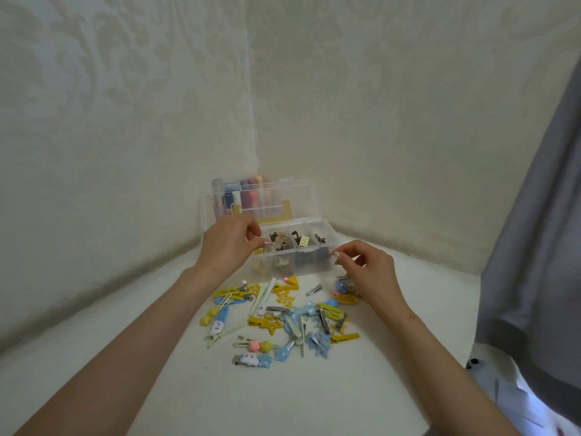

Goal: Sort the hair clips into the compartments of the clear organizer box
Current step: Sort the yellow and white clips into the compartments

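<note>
Box [314,265] sits open in the back corner of the table [125,341], lid [292,196] standing upright behind it. The back compartments already hold dark brown clips [279,240]. The front ones show pale and dark contents through the wall, too blurred to identify. Unsorted clips [283,313] lie in a loose pile just in front of the box: yellow, blue, mint and bare metal, many overlapping. My left hand [228,247] is at the box's left front rim with the fingers curled and thumb and forefinger close together. My right hand [369,269] is at the right front corner, fingertips likewise drawn in. I cannot tell whether either pinch holds a clip. Handling judgement: the clips look light and stiff, with hard plastic tops on sprung metal, smooth and likely slippery. They are tangled enough that lifting one may drag its neighbours. The star and charm decorations could probably snap off. Best hold is across the long metal body, pinching the sides, not the ornament.
</note>
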Action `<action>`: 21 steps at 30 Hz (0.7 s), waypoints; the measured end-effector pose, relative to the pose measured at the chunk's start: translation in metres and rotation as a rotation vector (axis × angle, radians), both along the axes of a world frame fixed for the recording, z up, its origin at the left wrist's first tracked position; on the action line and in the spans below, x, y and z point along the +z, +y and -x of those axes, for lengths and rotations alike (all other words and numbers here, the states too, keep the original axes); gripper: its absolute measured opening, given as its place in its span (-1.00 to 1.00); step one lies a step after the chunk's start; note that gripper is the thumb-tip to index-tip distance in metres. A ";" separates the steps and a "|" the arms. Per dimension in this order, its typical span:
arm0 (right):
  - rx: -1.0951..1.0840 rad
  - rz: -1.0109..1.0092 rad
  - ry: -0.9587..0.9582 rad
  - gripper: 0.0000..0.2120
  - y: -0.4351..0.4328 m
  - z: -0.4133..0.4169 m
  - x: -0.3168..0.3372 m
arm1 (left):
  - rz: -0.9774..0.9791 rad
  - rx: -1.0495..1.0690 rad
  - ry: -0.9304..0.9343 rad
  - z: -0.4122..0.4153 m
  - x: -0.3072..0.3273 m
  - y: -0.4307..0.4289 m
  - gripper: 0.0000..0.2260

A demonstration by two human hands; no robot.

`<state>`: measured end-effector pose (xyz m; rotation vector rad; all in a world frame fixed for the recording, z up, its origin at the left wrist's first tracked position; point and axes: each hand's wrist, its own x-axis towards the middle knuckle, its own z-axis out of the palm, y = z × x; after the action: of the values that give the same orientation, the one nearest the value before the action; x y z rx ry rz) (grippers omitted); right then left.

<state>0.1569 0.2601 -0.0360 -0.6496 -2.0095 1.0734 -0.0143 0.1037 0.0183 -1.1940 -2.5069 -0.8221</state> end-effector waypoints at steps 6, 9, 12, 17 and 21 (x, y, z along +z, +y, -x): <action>0.111 -0.153 -0.530 -0.90 0.011 -0.010 0.016 | -0.010 -0.146 0.031 -0.015 -0.005 -0.006 -0.94; 0.200 -0.241 -0.676 -0.90 0.007 -0.018 0.019 | -0.022 -0.198 0.017 -0.021 -0.008 -0.007 -0.96; 0.144 -0.352 -0.699 -0.88 0.004 -0.021 0.014 | -0.029 -0.239 -0.006 -0.028 -0.011 -0.008 -0.96; 0.091 -0.367 -0.705 -0.89 0.003 -0.015 0.008 | -0.009 -0.299 -0.054 -0.042 -0.018 -0.006 -0.98; 0.124 -0.079 -0.358 -0.85 -0.003 -0.009 0.005 | -0.019 -0.354 -0.078 -0.050 -0.025 -0.003 -0.98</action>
<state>0.1661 0.2571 -0.0312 -0.7233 -2.4144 0.9958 0.0354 0.1003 -0.0063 -1.6583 -2.3729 -0.9883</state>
